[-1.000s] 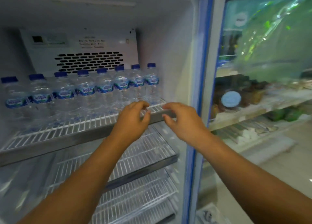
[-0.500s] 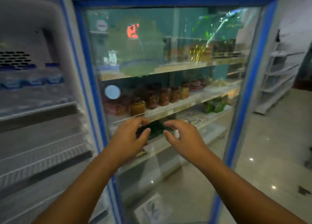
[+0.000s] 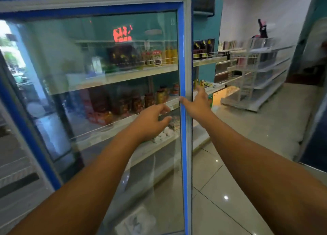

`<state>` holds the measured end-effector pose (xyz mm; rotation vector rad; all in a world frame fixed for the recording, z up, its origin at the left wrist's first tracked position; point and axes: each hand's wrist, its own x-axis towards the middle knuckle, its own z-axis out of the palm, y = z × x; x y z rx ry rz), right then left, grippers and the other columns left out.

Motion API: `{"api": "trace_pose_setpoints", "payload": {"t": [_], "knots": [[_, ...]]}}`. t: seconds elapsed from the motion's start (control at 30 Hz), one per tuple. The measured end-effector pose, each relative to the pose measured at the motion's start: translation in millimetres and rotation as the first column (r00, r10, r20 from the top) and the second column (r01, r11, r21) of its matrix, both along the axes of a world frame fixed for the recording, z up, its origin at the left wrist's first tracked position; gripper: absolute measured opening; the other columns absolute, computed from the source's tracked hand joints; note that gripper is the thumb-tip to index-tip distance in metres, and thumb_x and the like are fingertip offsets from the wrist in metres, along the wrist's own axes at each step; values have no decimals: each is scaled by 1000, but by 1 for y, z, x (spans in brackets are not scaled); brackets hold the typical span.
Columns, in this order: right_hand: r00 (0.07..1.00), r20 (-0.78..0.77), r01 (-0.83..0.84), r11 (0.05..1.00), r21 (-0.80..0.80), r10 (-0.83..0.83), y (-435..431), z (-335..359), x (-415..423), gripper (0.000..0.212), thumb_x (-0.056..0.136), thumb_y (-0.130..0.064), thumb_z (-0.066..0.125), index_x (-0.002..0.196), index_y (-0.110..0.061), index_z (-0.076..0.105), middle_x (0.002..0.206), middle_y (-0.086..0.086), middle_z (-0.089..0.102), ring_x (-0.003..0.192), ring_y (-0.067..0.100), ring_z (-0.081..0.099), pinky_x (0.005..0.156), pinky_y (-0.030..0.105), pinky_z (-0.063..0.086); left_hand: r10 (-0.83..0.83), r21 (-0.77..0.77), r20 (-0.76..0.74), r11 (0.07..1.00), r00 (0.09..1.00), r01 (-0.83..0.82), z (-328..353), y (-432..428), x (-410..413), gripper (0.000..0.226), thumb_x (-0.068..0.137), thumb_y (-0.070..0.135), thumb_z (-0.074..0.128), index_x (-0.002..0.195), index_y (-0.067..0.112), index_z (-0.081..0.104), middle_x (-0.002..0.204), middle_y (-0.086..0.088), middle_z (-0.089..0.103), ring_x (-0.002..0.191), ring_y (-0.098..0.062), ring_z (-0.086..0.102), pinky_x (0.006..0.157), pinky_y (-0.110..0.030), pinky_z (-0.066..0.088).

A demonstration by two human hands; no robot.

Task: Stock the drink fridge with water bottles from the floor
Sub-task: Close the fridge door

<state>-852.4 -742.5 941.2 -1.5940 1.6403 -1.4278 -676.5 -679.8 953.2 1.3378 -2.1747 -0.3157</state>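
Blue-framed glass fridge door point(image 3: 184, 39). Left hand point(image 3: 150, 121), grip loose and empty, at 8 o'clock of right hand point(image 3: 198, 102), grip wide, thumb on frame.

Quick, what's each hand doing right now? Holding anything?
Left hand: open, fingers loosely curled, holding nothing.
Right hand: open, fingers straight, at the edge of the fridge door, holding nothing.

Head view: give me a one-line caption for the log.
Left hand and right hand, both empty, raised at the glass fridge door, near its blue edge.
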Motion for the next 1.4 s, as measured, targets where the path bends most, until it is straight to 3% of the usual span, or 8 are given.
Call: {"api": "trace_pose_setpoints", "payload": {"t": [0.1, 0.4, 0.63, 0.77, 0.93, 1.13, 1.23, 1.4], "knots": [[956, 246, -205, 966, 159, 162, -26, 2, -4, 85, 80, -47, 67, 146, -21, 22, 144, 5, 41, 130, 31, 44, 106, 49, 40, 20, 37, 39, 999, 999, -21, -11, 4, -9, 34, 93, 30, 51, 125, 17, 52, 128, -4, 57, 108, -15, 52, 86, -25, 39], [983, 158, -98, 995, -5, 98, 9, -31, 2, 51, 90, -36, 57, 133, -18, 37, 106, 2, 54, 80, 7, 55, 60, 22, 44, 55, 180, -83, 983, 995, -39, -30, 41, 9, 29, 93, 34, 49, 118, 21, 56, 112, 7, 56, 102, -12, 53, 83, -25, 42], [979, 129, -129, 971, -204, 157, 122, -53, 11, 71, 74, -64, 59, 131, -25, 41, 119, -3, 58, 105, 11, 58, 85, 26, 49, 5, 185, -284, 981, 959, 50, -48, 111, 27, 12, 90, 32, 56, 101, 35, 60, 97, 19, 62, 87, -2, 60, 68, -19, 46], [952, 186, -178, 936, -304, 242, 191, -57, 26, 22, 91, -46, 44, 108, -34, 48, 99, -14, 58, 86, -8, 57, 73, 10, 45, -102, 93, -335, 986, 937, 140, -42, 172, 34, 22, 91, 26, 56, 109, 37, 57, 110, 14, 63, 98, 0, 61, 86, -22, 51], [958, 61, -227, 875, -428, 279, 273, -59, 62, 11, 92, -44, 45, 99, -42, 53, 96, -9, 65, 90, 4, 63, 77, 19, 52, -166, 38, -407, 979, 898, 198, -32, 255, 62, 37, 89, 38, 47, 126, 40, 42, 118, 13, 58, 104, -3, 58, 86, -24, 49], [914, -29, -361, 781, -510, 404, 355, -56, 129, 16, 92, -38, 46, 92, -42, 62, 82, -18, 65, 75, 9, 63, 63, 34, 55, -40, -107, -417, 994, 908, -5, -26, 368, 139, 41, 82, 50, 44, 121, 56, 32, 117, 26, 51, 107, 7, 53, 83, -16, 48], [851, -105, -490, 706, -511, 514, 389, -53, 173, 21, 95, -40, 43, 106, -41, 61, 93, -23, 66, 84, 8, 65, 69, 26, 55, 128, -178, -386, 962, 914, -209, -28, 420, 188, 46, 78, 60, 47, 118, 66, 27, 121, 26, 47, 111, 7, 48, 88, -19, 44], [756, -146, -619, 625, -476, 638, 424, -54, 261, 31, 95, -28, 45, 121, -18, 57, 108, 2, 67, 98, 16, 66, 80, 36, 58, 298, -282, -203, 894, 933, -347, -38, 483, 253, 49, 86, 41, 46, 128, 58, 28, 128, 23, 33, 119, 10, 36, 95, -14, 38]]}}
